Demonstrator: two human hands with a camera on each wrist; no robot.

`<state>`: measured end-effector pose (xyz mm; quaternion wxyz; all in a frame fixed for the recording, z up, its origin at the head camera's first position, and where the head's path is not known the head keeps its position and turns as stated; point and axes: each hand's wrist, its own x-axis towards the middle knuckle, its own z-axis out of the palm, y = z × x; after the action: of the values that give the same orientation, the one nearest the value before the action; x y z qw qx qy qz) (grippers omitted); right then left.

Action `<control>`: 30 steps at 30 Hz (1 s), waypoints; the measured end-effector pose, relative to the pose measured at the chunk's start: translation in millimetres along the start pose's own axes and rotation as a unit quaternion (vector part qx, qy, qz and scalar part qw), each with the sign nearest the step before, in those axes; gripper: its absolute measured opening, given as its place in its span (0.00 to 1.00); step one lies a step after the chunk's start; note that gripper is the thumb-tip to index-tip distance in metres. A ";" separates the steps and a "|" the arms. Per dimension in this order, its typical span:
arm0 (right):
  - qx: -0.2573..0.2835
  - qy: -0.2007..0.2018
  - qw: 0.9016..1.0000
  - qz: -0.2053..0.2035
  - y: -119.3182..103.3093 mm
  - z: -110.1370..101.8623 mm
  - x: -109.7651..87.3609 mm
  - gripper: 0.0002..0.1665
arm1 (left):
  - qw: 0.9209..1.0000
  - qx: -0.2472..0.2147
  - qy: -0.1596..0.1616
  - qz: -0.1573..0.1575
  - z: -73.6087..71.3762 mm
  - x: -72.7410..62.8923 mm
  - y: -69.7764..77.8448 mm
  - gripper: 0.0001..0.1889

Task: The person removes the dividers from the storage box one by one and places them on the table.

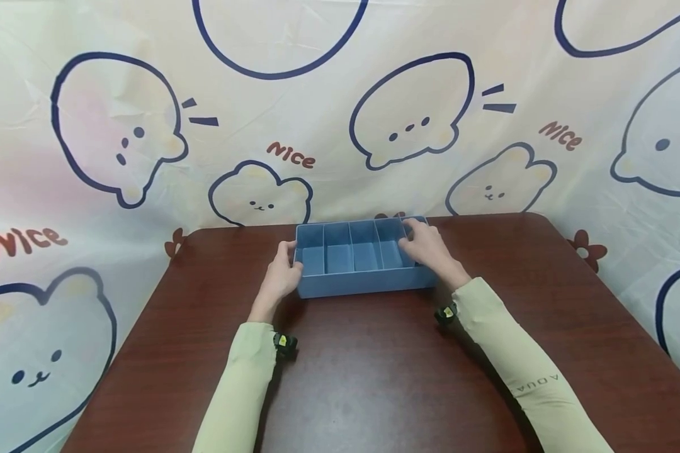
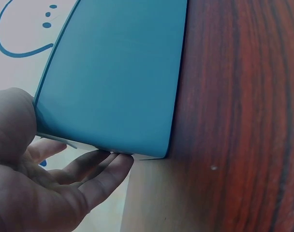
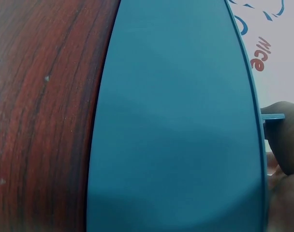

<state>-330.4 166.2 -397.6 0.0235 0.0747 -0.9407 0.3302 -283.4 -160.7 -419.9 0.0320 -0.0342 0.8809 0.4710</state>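
A blue divided storage box [image 1: 368, 282] sits on the table, its open top showing a row of several compartments with no contents visible in most of them. My left hand [image 1: 280, 277] holds the box's left end, fingers against the end wall and thumb by the front corner. In the left wrist view, the fingertips [image 2: 120, 164] touch the end of the box [image 2: 113, 72]. Over the rightmost compartment, my right hand [image 1: 430, 248] grips the box near its last divider. The right wrist view shows the box's long wall [image 3: 176, 121] and the thumb [image 3: 285, 130] at a divider edge; other fingers are partly hidden.
The dark brown wooden table [image 1: 351, 377] extends in front of the box and to both sides. Behind its far edge hangs a pale curtain [image 1: 328, 126] with cartoon outlines. Both forearms wear light green sleeves, with a small black device at each wrist.
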 end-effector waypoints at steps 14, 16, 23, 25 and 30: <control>0.001 0.004 1.000 -0.007 -7.6 -11.9 0.0 0.35 | 1.000 -0.004 0.000 -0.003 0.9 0.6 1.7 0.30; -0.002 0.005 1.000 -0.004 -8.0 -13.6 -0.7 0.35 | 1.000 -0.003 0.000 -0.005 1.4 0.2 2.1 0.30; -0.007 0.013 1.000 -0.003 -10.9 -20.5 0.3 0.34 | 1.000 -0.003 0.001 -0.005 1.6 -0.9 2.1 0.30; -0.004 0.012 1.000 -0.004 -13.2 -22.7 0.6 0.34 | 1.000 -0.004 0.002 -0.003 0.9 -1.4 1.9 0.30; -0.005 0.014 1.000 -0.001 -17.1 -28.0 1.7 0.34 | 1.000 -0.006 0.000 0.001 0.7 -1.1 1.2 0.30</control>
<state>-329.6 170.3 -365.0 0.0377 0.0713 -0.9418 0.3265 -282.5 -159.4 -419.2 0.0312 -0.0332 0.8783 0.4760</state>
